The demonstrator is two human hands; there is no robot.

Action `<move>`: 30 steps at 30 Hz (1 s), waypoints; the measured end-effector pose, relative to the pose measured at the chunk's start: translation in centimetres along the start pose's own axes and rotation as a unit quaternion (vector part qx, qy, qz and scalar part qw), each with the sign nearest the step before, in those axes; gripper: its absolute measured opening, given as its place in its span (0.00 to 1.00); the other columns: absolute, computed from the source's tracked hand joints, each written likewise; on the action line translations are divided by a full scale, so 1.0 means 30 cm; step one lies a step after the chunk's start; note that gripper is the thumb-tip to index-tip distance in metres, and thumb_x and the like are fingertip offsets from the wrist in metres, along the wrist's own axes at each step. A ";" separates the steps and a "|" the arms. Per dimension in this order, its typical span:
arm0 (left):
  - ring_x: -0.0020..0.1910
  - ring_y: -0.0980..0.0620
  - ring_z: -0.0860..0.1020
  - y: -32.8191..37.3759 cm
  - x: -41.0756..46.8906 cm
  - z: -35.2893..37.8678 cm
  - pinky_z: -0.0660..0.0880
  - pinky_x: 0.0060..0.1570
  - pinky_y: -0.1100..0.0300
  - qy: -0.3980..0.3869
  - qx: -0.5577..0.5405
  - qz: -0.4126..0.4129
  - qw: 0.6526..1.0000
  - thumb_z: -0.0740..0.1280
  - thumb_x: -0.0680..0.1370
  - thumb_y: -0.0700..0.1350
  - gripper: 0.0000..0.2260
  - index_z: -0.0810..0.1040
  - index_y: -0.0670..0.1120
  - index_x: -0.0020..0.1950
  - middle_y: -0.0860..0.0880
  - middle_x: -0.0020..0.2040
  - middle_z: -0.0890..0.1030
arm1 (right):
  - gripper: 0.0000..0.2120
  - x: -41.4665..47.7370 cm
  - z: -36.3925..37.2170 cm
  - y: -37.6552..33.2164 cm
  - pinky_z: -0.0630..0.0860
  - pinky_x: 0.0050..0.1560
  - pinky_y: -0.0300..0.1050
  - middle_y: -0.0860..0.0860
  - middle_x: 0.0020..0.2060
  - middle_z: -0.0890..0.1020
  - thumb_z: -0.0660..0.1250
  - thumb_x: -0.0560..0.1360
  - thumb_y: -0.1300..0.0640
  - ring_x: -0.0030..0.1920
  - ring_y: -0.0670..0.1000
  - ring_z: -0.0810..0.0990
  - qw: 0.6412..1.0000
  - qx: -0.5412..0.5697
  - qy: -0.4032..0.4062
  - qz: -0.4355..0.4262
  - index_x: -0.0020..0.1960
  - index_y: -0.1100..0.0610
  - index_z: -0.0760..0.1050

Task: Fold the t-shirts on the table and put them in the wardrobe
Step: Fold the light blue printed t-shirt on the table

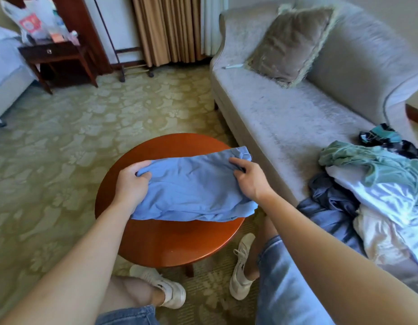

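T-shirt (191, 186), blue and part-folded, is held between both grips over the round surface (168, 245); its near edge appears to rest there. Head view: left grip (133, 181) is closed on one short end, with fabric bunched under the thumb; right grip (248, 181) is pinched on the other. Ends are likely held so the panel is pulled flat for another fold. Long axis runs grip to grip, with the right end angled slightly farther away. Unfolded clothes (379, 184) are piled on the sofa (273, 118), right of the right grip.
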State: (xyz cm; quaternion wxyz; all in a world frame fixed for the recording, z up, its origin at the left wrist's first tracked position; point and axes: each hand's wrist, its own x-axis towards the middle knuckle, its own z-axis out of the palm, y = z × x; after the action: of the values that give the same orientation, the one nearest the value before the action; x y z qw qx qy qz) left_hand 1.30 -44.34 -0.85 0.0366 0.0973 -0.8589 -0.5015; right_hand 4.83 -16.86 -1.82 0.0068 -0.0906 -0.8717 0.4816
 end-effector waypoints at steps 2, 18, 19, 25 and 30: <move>0.56 0.52 0.78 0.086 -0.011 0.030 0.72 0.48 0.63 -0.019 0.002 0.030 0.999 0.64 0.80 0.39 0.17 0.76 0.49 0.68 0.52 0.65 0.76 | 0.21 -0.038 -0.104 -0.009 0.63 0.65 0.36 0.53 0.68 0.75 0.58 0.79 0.65 0.70 0.52 0.69 0.999 -0.003 0.040 -0.004 0.70 0.54 0.73; 0.68 0.48 0.71 0.568 -0.524 0.719 0.66 0.68 0.56 -0.322 0.025 0.223 0.920 0.73 0.73 0.36 0.31 0.66 0.40 0.75 0.43 0.71 0.71 | 0.22 -0.714 -0.866 0.335 0.65 0.51 0.35 0.56 0.67 0.76 0.57 0.80 0.64 0.63 0.57 0.76 0.939 -0.094 0.289 0.163 0.72 0.53 0.70; 0.65 0.49 0.73 0.579 -0.578 0.766 0.69 0.64 0.58 -0.341 0.037 0.224 0.912 0.73 0.74 0.36 0.31 0.66 0.41 0.75 0.43 0.70 0.72 | 0.22 -0.780 -0.903 0.373 0.66 0.48 0.36 0.57 0.65 0.77 0.57 0.80 0.64 0.59 0.58 0.77 0.931 -0.100 0.299 0.182 0.72 0.53 0.71; 0.64 0.46 0.75 0.577 -0.913 1.007 0.71 0.65 0.53 -0.471 0.079 0.203 0.855 0.74 0.72 0.37 0.34 0.66 0.44 0.75 0.43 0.69 0.74 | 0.24 -1.177 -1.015 0.592 0.69 0.55 0.42 0.57 0.70 0.72 0.54 0.80 0.64 0.65 0.60 0.73 0.883 -0.101 0.354 0.291 0.72 0.50 0.70; 0.66 0.49 0.72 0.577 -1.157 1.119 0.67 0.60 0.63 -0.526 0.094 0.225 0.815 0.73 0.74 0.38 0.34 0.64 0.44 0.77 0.45 0.69 0.72 | 0.23 -1.408 -1.070 0.703 0.70 0.49 0.42 0.57 0.71 0.71 0.54 0.80 0.64 0.65 0.60 0.73 0.848 -0.121 0.384 0.345 0.71 0.49 0.71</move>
State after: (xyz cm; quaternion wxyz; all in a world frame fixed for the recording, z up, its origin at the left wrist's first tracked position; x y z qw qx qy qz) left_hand 27.61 -0.32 -1.22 -0.3181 -0.3747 -0.7880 -0.3706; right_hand 52.74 14.06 0.86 0.1639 -0.5631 -0.7634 0.2708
